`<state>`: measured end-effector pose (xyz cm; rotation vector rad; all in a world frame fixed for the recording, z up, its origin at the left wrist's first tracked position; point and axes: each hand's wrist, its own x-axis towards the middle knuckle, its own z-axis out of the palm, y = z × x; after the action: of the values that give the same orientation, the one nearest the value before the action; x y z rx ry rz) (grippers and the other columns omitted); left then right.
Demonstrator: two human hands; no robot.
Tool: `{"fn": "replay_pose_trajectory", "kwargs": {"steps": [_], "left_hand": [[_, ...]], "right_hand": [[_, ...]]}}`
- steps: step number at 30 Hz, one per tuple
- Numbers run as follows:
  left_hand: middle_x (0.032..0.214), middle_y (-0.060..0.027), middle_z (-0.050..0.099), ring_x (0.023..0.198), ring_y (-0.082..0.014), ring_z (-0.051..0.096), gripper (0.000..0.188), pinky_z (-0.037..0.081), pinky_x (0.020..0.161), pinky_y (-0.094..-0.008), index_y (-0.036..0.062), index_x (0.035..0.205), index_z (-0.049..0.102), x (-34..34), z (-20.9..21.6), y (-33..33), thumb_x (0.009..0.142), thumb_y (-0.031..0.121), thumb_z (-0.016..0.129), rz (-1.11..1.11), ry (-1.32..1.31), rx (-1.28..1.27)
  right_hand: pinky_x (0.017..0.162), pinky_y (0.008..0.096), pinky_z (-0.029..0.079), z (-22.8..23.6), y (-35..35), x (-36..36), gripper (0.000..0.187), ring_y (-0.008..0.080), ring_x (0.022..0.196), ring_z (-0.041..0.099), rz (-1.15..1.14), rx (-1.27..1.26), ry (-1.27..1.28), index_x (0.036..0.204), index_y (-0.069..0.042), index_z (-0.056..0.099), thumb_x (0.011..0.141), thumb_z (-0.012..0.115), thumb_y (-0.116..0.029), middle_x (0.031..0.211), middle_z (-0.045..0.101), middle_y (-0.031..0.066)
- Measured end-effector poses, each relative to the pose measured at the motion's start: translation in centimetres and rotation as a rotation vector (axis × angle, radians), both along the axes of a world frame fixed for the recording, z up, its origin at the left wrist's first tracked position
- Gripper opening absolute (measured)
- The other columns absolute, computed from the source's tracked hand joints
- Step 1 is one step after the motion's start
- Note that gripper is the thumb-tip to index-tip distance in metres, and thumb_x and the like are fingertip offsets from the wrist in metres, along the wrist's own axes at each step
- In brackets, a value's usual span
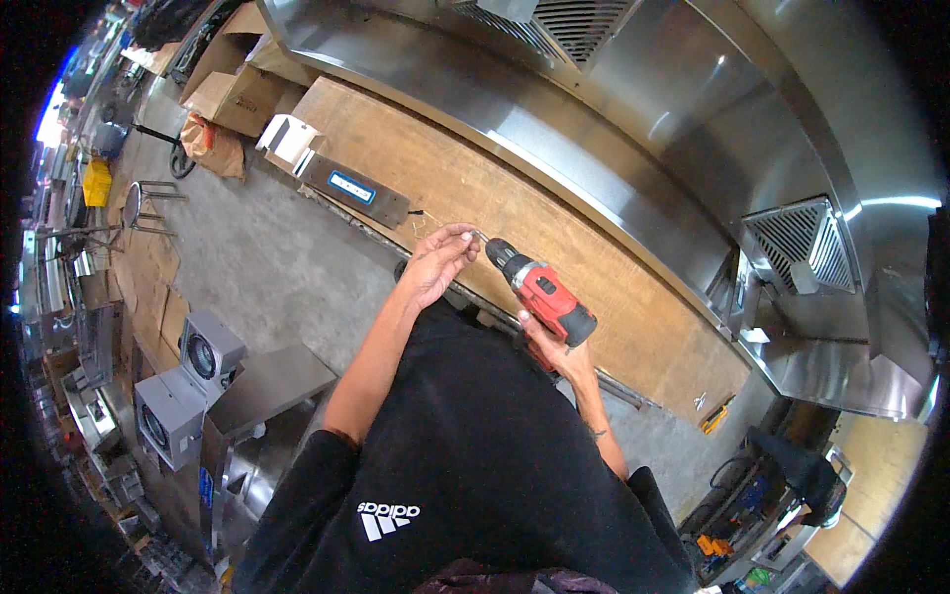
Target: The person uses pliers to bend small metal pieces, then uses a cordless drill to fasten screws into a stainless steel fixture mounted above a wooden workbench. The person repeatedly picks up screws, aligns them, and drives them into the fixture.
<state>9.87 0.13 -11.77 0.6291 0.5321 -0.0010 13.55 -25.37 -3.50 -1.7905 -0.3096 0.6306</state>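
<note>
A red and black cordless drill (549, 297) is gripped in my right hand (557, 348), its chuck pointing up and left. A thin bit (482, 237) juts from the chuck toward my left hand (442, 263). The thumb and fingers of that hand are pinched together right by the bit's tip; whatever is between them is too small to make out. Just beyond my left hand, a long dark metal panel with a blue-framed label (352, 188) lies along the bench's near edge. Thin wires (424, 218) trail from the panel's end.
The wooden workbench (623, 307) runs diagonally under a large stainless steel hood (614, 188) with slatted filters. Cardboard boxes (233, 99) stand at the far left. Grey twin-fan units (188, 391) and a steel cabinet (272, 391) are on the left, near a round stool (139, 203).
</note>
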Motion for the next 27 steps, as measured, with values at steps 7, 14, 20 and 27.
{"fn": "replay_pose_trajectory", "kwargs": {"steps": [7, 14, 20, 27], "left_hand": [[0.107, -0.0096, 0.069, 0.099, -0.0174, 0.066, 0.022, 0.056, 0.092, -0.0296, 0.0016, 0.121, 0.062, 0.2, 0.8, -0.1, 0.099, 0.009, 0.063, 0.018, -0.034, -0.037], [0.104, -0.0077, 0.07, 0.097, -0.0162, 0.067, 0.02, 0.056, 0.091, -0.0302, 0.002, 0.119, 0.063, -0.4, 0.2, 0.6, 0.1, 0.009, 0.062, -0.028, -0.024, 0.063], [0.099, -0.005, 0.071, 0.093, -0.0134, 0.067, 0.017, 0.055, 0.085, -0.0284, 0.0024, 0.113, 0.066, -0.8, 1.2, 2.6, 0.102, 0.014, 0.061, -0.278, -0.031, 0.464], [0.093, -0.008, 0.069, 0.084, -0.0147, 0.065, 0.018, 0.055, 0.079, -0.0303, -0.0025, 0.111, 0.066, -1.3, 1.5, 3.7, 0.101, 0.012, 0.062, -0.422, -0.055, 0.402]], "right_hand": [[0.084, 0.0334, 0.054, 1.1, 0.3, 0.4, 0.037, 0.0145, 0.091, 0.067, 0.033, -0.025, -0.056, 0.117, -0.001, 0.07, 0.087, 0.081, -0.02, 0.103, 0.074, 0.0066], [0.085, 0.0337, 0.054, 0.8, 0.1, 0.5, 0.038, 0.0148, 0.092, 0.067, 0.082, -0.053, -0.056, 0.118, -0.002, 0.07, 0.086, 0.081, -0.02, 0.104, 0.074, 0.007], [0.086, 0.0334, 0.054, 0.6, -0.3, 0.7, 0.039, 0.0153, 0.093, 0.067, 0.135, -0.092, -0.011, 0.117, -0.002, 0.069, 0.087, 0.081, -0.023, 0.104, 0.073, 0.007], [0.086, 0.0335, 0.054, -1.5, -1.9, 1.4, 0.04, 0.0206, 0.093, 0.07, 0.292, -0.151, -0.093, 0.115, -0.002, 0.069, 0.082, 0.081, -0.02, 0.104, 0.074, 0.0107]]}}
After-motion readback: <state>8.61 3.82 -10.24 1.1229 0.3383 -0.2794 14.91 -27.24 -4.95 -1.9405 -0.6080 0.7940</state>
